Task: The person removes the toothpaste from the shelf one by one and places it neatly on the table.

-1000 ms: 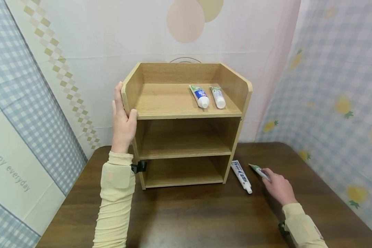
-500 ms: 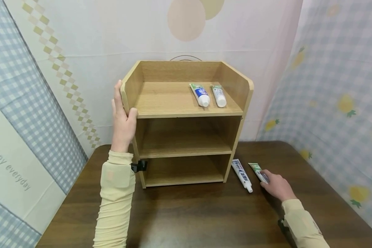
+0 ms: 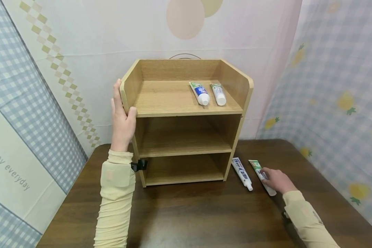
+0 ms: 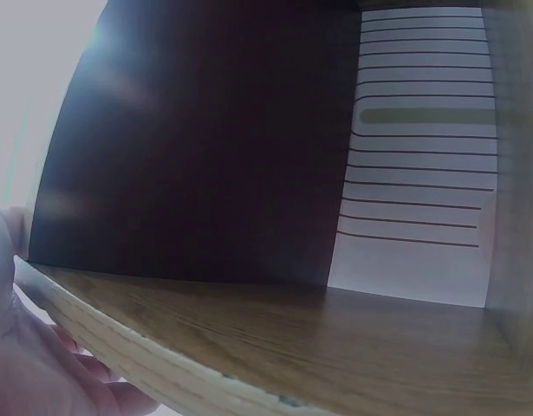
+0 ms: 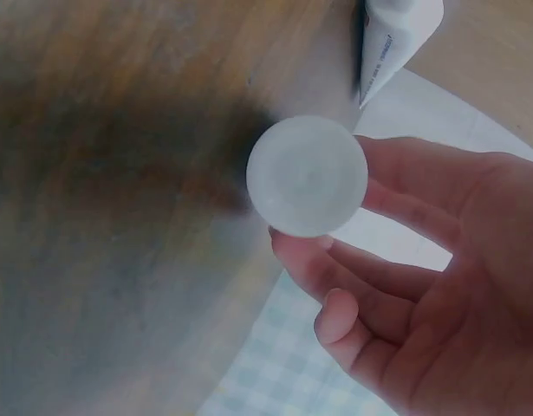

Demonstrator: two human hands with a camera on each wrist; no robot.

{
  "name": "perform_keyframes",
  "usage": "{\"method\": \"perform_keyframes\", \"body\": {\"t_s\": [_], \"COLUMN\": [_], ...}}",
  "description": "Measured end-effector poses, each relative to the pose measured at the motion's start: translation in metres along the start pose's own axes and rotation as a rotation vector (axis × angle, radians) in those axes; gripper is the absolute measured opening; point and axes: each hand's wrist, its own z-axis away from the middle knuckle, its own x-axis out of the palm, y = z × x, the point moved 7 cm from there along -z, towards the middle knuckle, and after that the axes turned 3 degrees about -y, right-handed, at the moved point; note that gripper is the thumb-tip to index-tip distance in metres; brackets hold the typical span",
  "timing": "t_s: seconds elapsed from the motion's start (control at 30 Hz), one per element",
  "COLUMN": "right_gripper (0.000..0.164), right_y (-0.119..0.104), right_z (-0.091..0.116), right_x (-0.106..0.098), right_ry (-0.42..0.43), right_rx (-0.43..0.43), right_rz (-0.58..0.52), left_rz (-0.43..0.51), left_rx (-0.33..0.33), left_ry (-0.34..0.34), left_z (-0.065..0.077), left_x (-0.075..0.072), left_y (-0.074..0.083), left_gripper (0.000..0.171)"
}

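Observation:
My left hand (image 3: 123, 122) grips the left side panel of a wooden shelf unit (image 3: 186, 113), thumb on the front edge and fingers on the outer face. In the left wrist view, part of that hand (image 4: 41, 355) shows along the shelf's edge (image 4: 162, 355). On the table at the right, my right hand (image 3: 278, 181) holds a green-and-white toothpaste tube (image 3: 259, 173) from its right side. The right wrist view looks onto its round white cap (image 5: 307, 176), with thumb and fingers on either side. A white-and-blue toothpaste tube (image 3: 242, 174) lies just left of it.
Two more toothpaste tubes lie on the unit's top shelf: a blue, green and white one (image 3: 199, 93) and a white one (image 3: 218, 94). The unit stands on a dark wooden table (image 3: 186, 220), with patterned cloth (image 3: 328, 103) behind and at both sides.
My right hand's tube has turned slightly and now lies flatter, its cap end showing below the hand. My left hand has kept its grip on the shelf unit.

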Motion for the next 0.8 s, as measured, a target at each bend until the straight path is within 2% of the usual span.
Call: {"method": "perform_keyframes", "body": {"t_s": [0.3, 0.43, 0.63, 0.8], "right_gripper": [0.03, 0.031, 0.037, 0.036], "right_y": [-0.002, -0.003, -0.003, -0.008], "right_z": [-0.014, -0.016, -0.016, -0.011], "right_x": [-0.002, -0.004, -0.003, -0.006], "right_ry": [0.041, 0.052, -0.011, -0.054], "right_rx": [-0.026, -0.005, 0.036, 0.029], "right_rz": [0.046, 0.062, 0.076, 0.095], "left_rz": [-0.021, -0.015, 0.012, 0.0], "left_rx": [-0.01, -0.021, -0.019, -0.027], "left_ry": [-0.002, -0.006, -0.005, -0.008], "left_z": [0.0, -0.001, -0.001, 0.0], "left_x": [-0.001, 0.001, 0.0, 0.0], "left_y": [0.001, 0.001, 0.001, 0.001], "left_gripper": [0.083, 0.083, 0.082, 0.083]}}
